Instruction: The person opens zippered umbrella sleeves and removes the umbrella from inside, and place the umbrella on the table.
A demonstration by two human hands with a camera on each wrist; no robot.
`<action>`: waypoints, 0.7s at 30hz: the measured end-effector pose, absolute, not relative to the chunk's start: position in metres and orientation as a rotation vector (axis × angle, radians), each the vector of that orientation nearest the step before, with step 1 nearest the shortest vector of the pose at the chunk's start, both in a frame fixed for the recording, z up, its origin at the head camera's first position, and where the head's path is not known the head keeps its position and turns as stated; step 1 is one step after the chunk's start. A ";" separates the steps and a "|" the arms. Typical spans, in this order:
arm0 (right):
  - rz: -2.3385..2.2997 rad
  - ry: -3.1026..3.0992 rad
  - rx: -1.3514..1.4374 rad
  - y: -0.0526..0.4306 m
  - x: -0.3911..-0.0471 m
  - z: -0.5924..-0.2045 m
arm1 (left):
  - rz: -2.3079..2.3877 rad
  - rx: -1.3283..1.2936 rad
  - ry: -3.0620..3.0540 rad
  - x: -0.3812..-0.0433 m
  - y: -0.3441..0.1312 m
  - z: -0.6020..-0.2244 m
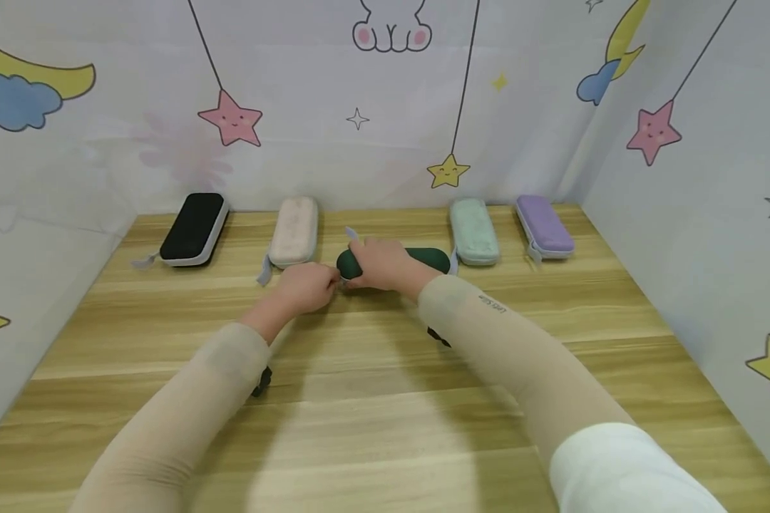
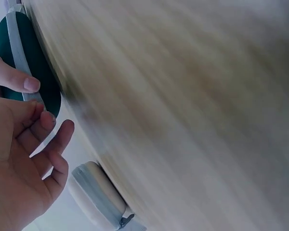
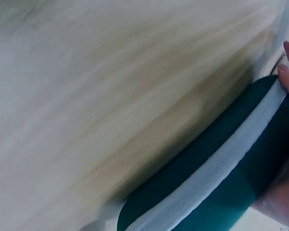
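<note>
A dark green zip case [image 1: 431,259] with a pale zipper band [image 3: 202,185] lies crosswise at the back middle of the table. My right hand [image 1: 383,264] grips its left part from above, the thumb lying along the zipper band in the left wrist view. At the case's left end my left hand [image 1: 308,287] pinches the zipper pull between thumb and index finger; the pull is mostly hidden. The other left fingers are loosely curled in the left wrist view. A pale pink zip case [image 1: 294,231] stands just behind my left hand.
Along the back of the wooden table [image 1: 359,427] lie a black case [image 1: 194,226] at the left, a mint green case [image 1: 474,231] right of the dark green one, and a purple case [image 1: 545,224] farther right. A patterned white curtain [image 1: 321,157] hangs behind them.
</note>
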State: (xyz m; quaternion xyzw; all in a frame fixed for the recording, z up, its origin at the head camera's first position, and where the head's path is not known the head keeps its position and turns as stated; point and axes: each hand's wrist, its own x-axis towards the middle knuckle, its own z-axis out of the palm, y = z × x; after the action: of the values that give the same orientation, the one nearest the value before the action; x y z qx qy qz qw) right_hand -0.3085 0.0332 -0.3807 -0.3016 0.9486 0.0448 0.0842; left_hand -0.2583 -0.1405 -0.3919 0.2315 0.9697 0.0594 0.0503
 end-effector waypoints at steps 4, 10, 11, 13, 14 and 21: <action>0.069 2.751 -0.862 0.043 -0.313 -0.375 | 0.203 0.649 2.929 -0.259 -0.143 -0.390; 0.030 2.683 -0.813 0.075 -0.316 -0.363 | 0.235 0.614 2.910 -0.261 -0.146 -0.387; 0.030 2.678 -0.810 0.081 -0.317 -0.361 | 0.237 0.612 2.905 -0.262 -0.146 -0.386; 0.040 2.670 -0.817 0.093 -0.318 -0.357 | 0.240 0.610 2.901 -0.261 -0.147 -0.386; 0.043 2.665 -0.818 0.099 -0.318 -0.355 | 0.241 0.611 2.901 -0.262 -0.147 -0.385; -0.065 2.604 -0.832 0.139 -0.322 -0.344 | 0.242 0.613 2.893 -0.265 -0.145 -0.386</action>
State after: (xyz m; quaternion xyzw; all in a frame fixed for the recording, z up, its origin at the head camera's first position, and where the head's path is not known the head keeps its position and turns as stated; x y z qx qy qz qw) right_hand -0.3216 0.1394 -0.3440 -0.2979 0.9326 -0.0234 0.2023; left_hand -0.2646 -0.1454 -0.3861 0.2059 0.9713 0.0812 0.0873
